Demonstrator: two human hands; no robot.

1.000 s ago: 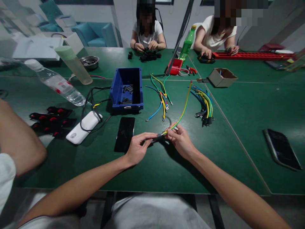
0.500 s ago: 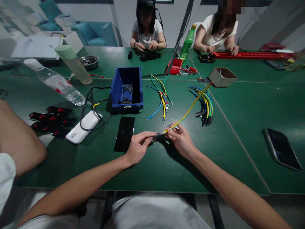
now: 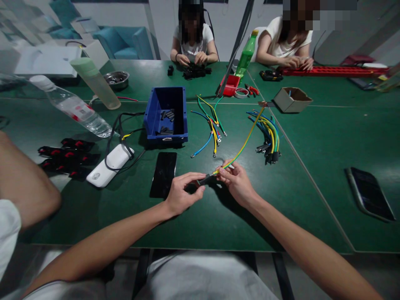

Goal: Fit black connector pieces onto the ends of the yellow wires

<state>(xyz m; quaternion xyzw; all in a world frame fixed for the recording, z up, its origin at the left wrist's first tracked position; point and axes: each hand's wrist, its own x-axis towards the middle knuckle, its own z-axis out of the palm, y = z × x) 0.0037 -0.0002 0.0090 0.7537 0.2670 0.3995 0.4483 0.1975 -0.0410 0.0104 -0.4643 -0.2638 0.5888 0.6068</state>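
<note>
Between my two hands is a yellow-green wire (image 3: pixel 245 146), its near end meeting a short black sleeve (image 3: pixel 205 180). My right hand (image 3: pixel 235 181) pinches the wire close to that end, and the rest of it arches up and away over the table. The fingertips of my left hand (image 3: pixel 185 191) hold the sleeve, with the thumb a little lower. Beyond my hands lies a loose group of wires with ring terminals (image 3: pixel 214 132). To the right is a bundle of wires with black sleeved ends (image 3: pixel 271 137).
A blue bin (image 3: pixel 165 125) holds several black sleeves. A black phone (image 3: pixel 163 175) lies by my left hand, another phone (image 3: pixel 370 193) far right. A white power bank (image 3: pixel 110 166), a water bottle (image 3: pixel 75 109) and a cardboard box (image 3: pixel 290 102) stand around. Two people sit opposite; an arm (image 3: pixel 26 183) is at left.
My left thumb has dropped away from the wire's end, and more of the black sleeve shows. The wire's far end has swung left. A co-worker's hands opposite have come closer together.
</note>
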